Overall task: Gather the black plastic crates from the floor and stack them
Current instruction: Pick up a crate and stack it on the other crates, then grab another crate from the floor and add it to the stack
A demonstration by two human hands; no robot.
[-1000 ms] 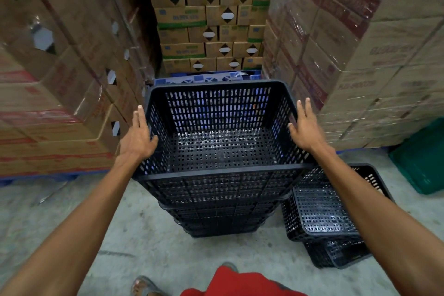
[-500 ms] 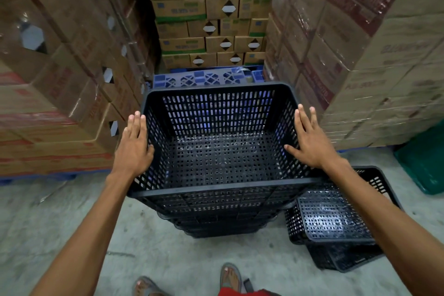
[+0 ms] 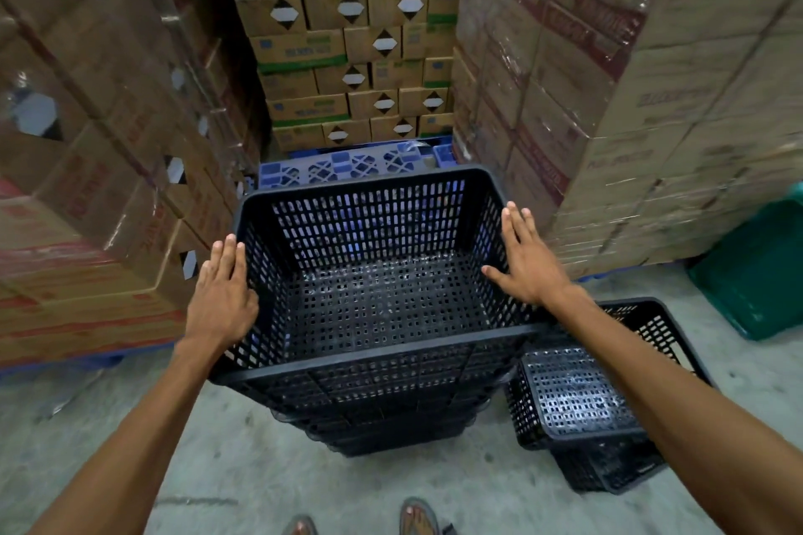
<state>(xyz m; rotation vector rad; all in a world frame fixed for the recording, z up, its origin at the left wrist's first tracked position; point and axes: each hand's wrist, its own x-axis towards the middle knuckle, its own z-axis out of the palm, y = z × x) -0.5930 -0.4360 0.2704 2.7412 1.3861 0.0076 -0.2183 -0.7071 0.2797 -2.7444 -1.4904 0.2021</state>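
A stack of several nested black plastic crates stands on the floor before me; the top crate (image 3: 373, 295) is empty and perforated. My left hand (image 3: 223, 295) lies flat on its left rim, fingers together and pointing away from me. On the right rim my right hand (image 3: 528, 261) rests flat too, thumb reaching inside. Neither hand curls around the rim. To the right, a shorter pile of black crates (image 3: 582, 400) sits on the floor, partly hidden under my right forearm.
Shrink-wrapped cardboard box pallets rise on the left (image 3: 95, 169) and right (image 3: 617, 100), with more boxes behind (image 3: 347, 56). A blue pallet (image 3: 347, 165) lies just beyond the stack. A green bin (image 3: 756, 269) sits far right. My sandalled feet (image 3: 417, 517) stand on the concrete floor.
Both hands slid slightly along the top crate's side rims and lie flatter on them. The camera tilted down, and the stack sits a little lower in view.
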